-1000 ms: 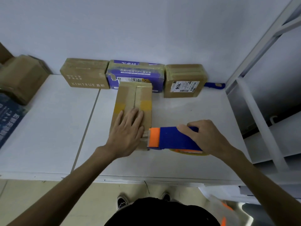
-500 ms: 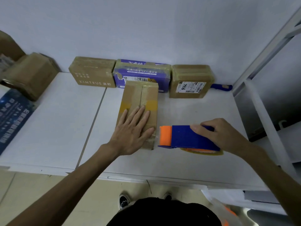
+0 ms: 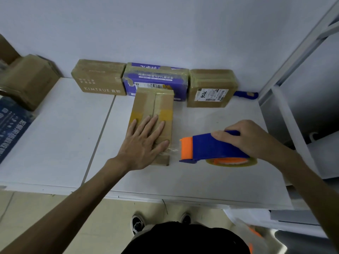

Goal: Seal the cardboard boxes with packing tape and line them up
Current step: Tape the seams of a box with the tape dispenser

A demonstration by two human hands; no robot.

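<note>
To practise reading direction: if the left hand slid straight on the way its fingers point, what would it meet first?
Likely the purple printed box in the back row, past the far end of the long brown cardboard box under the left hand; depth is unclear.

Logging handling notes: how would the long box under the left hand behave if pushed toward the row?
The long box lies flat on a broad face, so it probably slides, not tips. The white table looks smooth, so it may skid without the left hand pressing it. A clear tape strand seems to join it to the dispenser and might tug it sideways.
</note>
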